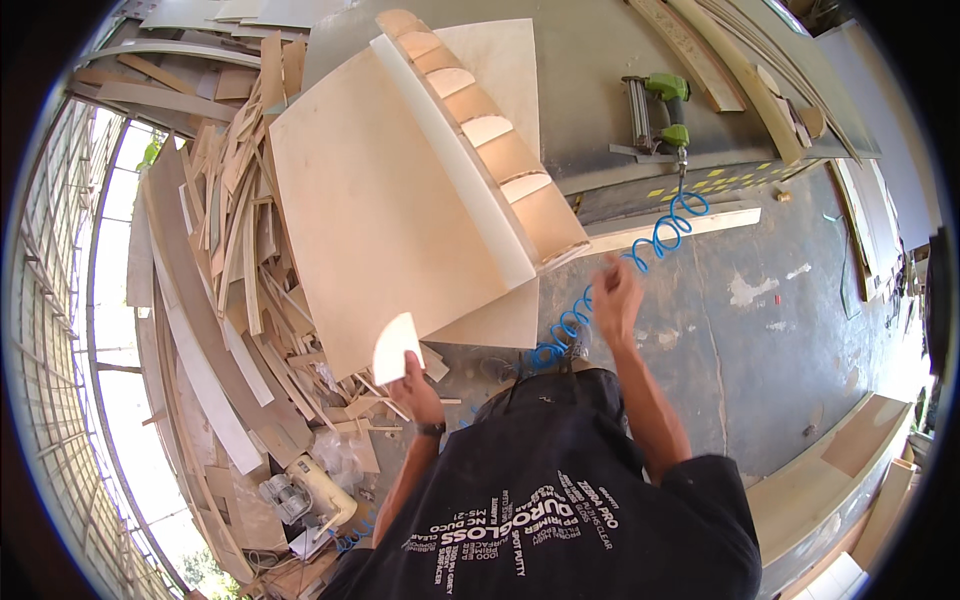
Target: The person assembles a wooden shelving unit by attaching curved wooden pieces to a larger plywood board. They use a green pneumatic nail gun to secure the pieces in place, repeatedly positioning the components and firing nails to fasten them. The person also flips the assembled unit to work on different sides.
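Scuffed grey concrete floor (pixel 760 340) spreads along the right of the workshop, while loose wood offcuts (pixel 235 200) crowd the left beside a barred window (pixel 70 300). Of the two hands, the left hand (pixel 421 400) comes up from a bent forearm and grips a pale quarter-round piece (pixel 396 350) at its lower end. That piece is held up in front of the body, over the near corner of a large plywood sheet (pixel 370 220); its narrow tip points away from the person, its curved edge faces left and its long axis runs roughly fore and aft. The right hand (pixel 618 298), forearm angled up and inward, has its fingers curled and blurred; whether they hold anything I cannot tell. It is just off the near end of a ribbed curved frame (pixel 485 130), beside a blue coiled hose (pixel 672 232). This frame lies on the sheet, its long axis slanting from far left to near right. Close to the near edge of the grey counter (pixel 575 110) rests a green nail gun (pixel 668 88).
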{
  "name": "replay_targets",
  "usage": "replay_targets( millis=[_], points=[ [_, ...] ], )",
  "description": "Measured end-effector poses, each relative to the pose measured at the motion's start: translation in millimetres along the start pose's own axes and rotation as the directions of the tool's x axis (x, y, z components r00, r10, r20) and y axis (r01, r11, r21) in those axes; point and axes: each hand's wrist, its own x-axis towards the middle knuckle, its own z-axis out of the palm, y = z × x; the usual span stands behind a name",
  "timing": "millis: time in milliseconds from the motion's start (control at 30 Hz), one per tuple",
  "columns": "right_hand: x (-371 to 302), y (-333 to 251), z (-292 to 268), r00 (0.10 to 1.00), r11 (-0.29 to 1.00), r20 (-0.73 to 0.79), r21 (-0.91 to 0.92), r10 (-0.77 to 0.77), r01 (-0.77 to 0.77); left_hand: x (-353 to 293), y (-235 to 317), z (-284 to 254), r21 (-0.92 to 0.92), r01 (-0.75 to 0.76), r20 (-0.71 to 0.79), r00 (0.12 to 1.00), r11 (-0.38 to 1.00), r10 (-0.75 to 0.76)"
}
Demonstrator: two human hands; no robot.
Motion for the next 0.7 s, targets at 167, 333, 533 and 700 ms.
replay_targets(
  millis=[167, 333, 533, 700],
  points=[
    [-68, -62, -43, 0.642, 0.867, 0.611, 0.463, -0.463, 0.186, -69, 68, 74, 0.196, -0.627, 0.528, 0.715, 0.754, 0.458],
    [-53, -54, -66, 0.642, 0.815, 0.565, 0.553, -0.519, 0.173, -96, 87, 143, 0.043, -0.832, 0.701, 0.419, 0.553, 0.576],
    [6, -19, -80, 0.956, 0.936, 0.278, 0.353, -0.098, -0.007, -101, 81, 175, -0.070, -0.854, 0.784, 0.273, 0.516, 0.557],
    [75, 15, -41, 0.947, 0.956, 0.150, 0.120, -0.284, 0.267, -5, 20, 153, 0.215, -0.818, 0.694, 0.512, 0.533, 0.506]
  ],
)
